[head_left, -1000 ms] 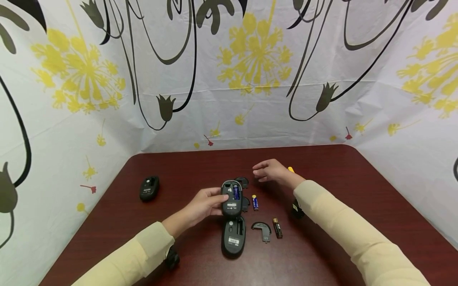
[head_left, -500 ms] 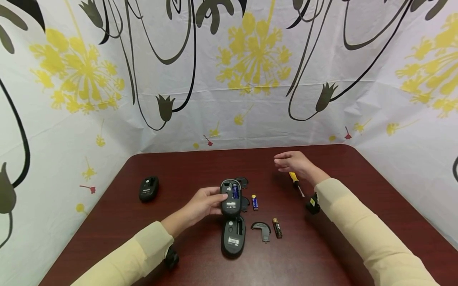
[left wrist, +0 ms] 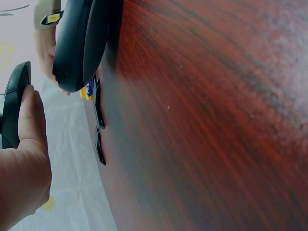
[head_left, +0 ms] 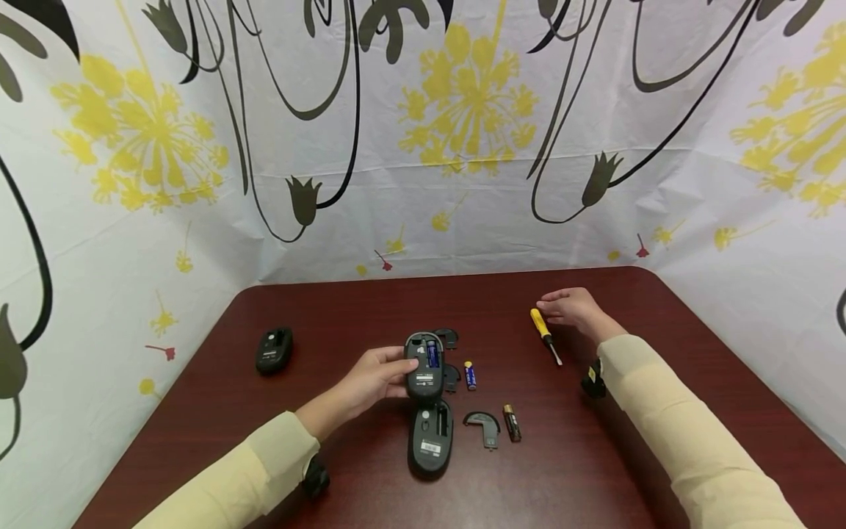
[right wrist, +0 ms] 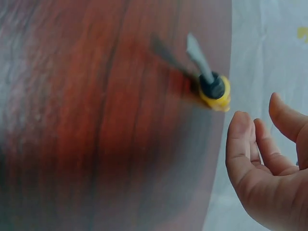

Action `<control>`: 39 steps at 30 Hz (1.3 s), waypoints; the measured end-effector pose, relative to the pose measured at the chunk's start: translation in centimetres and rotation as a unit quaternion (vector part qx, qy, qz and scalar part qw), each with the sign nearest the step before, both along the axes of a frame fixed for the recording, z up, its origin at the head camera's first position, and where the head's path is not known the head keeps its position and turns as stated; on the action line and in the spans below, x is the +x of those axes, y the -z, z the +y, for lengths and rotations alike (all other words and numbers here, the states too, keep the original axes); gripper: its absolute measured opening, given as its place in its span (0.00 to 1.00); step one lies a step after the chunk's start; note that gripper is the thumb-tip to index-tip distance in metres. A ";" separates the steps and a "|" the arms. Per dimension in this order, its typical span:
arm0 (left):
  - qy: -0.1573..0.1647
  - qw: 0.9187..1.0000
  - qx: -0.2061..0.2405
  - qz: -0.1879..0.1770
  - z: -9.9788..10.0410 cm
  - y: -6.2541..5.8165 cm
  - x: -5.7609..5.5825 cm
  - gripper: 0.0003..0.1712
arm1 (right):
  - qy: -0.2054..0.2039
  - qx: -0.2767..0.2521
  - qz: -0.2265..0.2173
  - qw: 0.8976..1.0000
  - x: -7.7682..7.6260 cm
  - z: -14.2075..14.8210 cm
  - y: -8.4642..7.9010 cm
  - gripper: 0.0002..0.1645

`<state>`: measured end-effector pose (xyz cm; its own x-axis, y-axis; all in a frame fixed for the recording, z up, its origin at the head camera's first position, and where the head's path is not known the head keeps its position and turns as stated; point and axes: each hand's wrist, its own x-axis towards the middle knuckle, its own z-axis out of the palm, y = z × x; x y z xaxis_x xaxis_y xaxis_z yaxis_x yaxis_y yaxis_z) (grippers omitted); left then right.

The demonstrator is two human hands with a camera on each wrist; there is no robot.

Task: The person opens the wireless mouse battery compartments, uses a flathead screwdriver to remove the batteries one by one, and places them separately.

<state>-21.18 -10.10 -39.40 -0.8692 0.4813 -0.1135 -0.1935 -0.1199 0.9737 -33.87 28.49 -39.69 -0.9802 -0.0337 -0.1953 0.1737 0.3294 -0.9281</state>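
My left hand grips a black computer mouse, underside facing me, thumb across it. A blue battery sits in its uncovered slot. Just in front lies a second upturned mouse with an uncovered battery slot; it looms large in the left wrist view. At the back right, my right hand hovers beside a yellow-and-black screwdriver lying on the table. Its fingers are loosely bent, thumb apart, holding nothing. In the right wrist view the screwdriver is just beyond the fingertips.
A loose blue battery and a black-and-copper battery lie right of the mice. A curved grey battery cover is beside the latter. Two dark covers lie partly behind the held mouse. Another mouse rests at the left.
My right hand has moved right, from above the table's middle, past the screwdriver to its right side, uncovering it. My left hand and the held mouse stay nearly still.
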 end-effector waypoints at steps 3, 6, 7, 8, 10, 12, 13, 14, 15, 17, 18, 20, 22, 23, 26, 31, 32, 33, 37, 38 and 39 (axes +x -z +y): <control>0.000 1.000 0.002 -0.003 0.0 -0.1 0.0 0.30 | 0.007 0.006 -0.007 1.000 -0.1 0.3 0.4 0.27; 0.001 1.000 0.002 -0.003 0.1 -0.1 0.0 0.30 | 0.005 0.014 -0.012 1.000 -0.2 0.4 0.7 0.27; 0.001 1.000 0.003 -0.004 0.1 -0.1 0.0 0.30 | 0.002 0.017 -0.014 1.000 -0.2 0.4 0.8 0.27; 0.000 1.000 0.003 -0.004 0.1 -0.2 0.0 0.30 | 0.000 0.021 -0.017 1.000 -0.3 0.4 0.9 0.26; 0.000 1.000 0.004 -0.004 0.1 -0.2 0.0 0.29 | -0.008 0.033 -0.022 0.999 -0.3 0.3 1.0 0.26; 0.000 1.000 0.005 -0.004 0.1 -0.2 0.0 0.29 | -0.011 0.043 -0.027 0.999 -0.3 0.3 1.1 0.25; -0.001 1.000 0.005 -0.004 0.1 -0.2 0.0 0.29 | -0.012 0.048 -0.029 0.998 -0.2 0.3 1.2 0.25; -0.001 1.000 0.005 -0.005 0.1 -0.1 0.0 0.29 | -0.013 0.054 -0.028 0.998 -0.2 0.3 1.2 0.25; -0.002 1.000 0.005 -0.005 0.1 -0.1 0.0 0.29 | -0.014 0.061 -0.026 0.998 -0.1 0.2 1.3 0.24; -0.003 1.000 0.006 -0.007 0.1 -0.1 0.0 0.30 | -0.012 0.070 -0.019 0.997 -0.1 0.2 1.3 0.23; -0.003 1.000 0.006 -0.007 0.1 -0.1 0.0 0.29 | -0.013 0.076 -0.014 0.997 -0.1 0.1 1.4 0.23; -0.003 1.000 0.007 -0.009 0.1 -0.1 -0.1 0.30 | -0.017 0.091 -0.002 0.996 -0.1 0.0 1.4 0.23; -0.003 1.000 0.007 -0.009 0.1 0.0 -0.1 0.29 | -0.020 0.104 0.007 0.994 0.0 -0.2 1.4 0.23; -0.002 1.000 0.008 -0.009 0.0 0.0 -0.1 0.29 | -0.021 0.111 0.010 0.994 -0.1 -0.3 1.5 0.23; 0.001 1.000 0.006 -0.008 0.1 0.0 -0.1 0.29 | -0.021 0.131 0.017 0.991 0.0 -0.7 1.3 0.23; 0.004 1.000 0.005 -0.007 0.0 0.0 -0.1 0.29 | -0.020 0.159 0.022 0.987 0.1 -1.1 1.1 0.23; 0.004 1.000 0.005 -0.007 0.0 0.0 0.0 0.30 | -0.018 0.161 0.021 0.987 0.2 -1.2 1.0 0.23; 0.005 1.000 0.005 -0.005 0.0 0.1 -0.1 0.30 | -0.017 0.164 0.022 0.986 0.2 -1.3 1.0 0.23; 0.006 1.000 0.005 -0.002 0.0 0.0 0.0 0.30 | -0.012 0.171 0.021 0.985 0.3 -1.5 0.8 0.22; 0.007 1.000 0.005 -0.001 0.0 0.0 0.0 0.30 | -0.011 0.173 0.022 0.985 0.4 -1.6 0.8 0.22; 0.007 1.000 0.005 -0.001 0.0 0.0 0.0 0.30 | -0.014 0.175 0.025 0.984 0.5 -1.7 0.8 0.21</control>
<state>-21.15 -10.11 -39.36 -0.8625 0.4940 -0.1097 -0.1964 -0.1270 0.9723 -33.41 26.82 -40.49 -0.9883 0.0005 -0.1522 0.1181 0.6337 -0.7645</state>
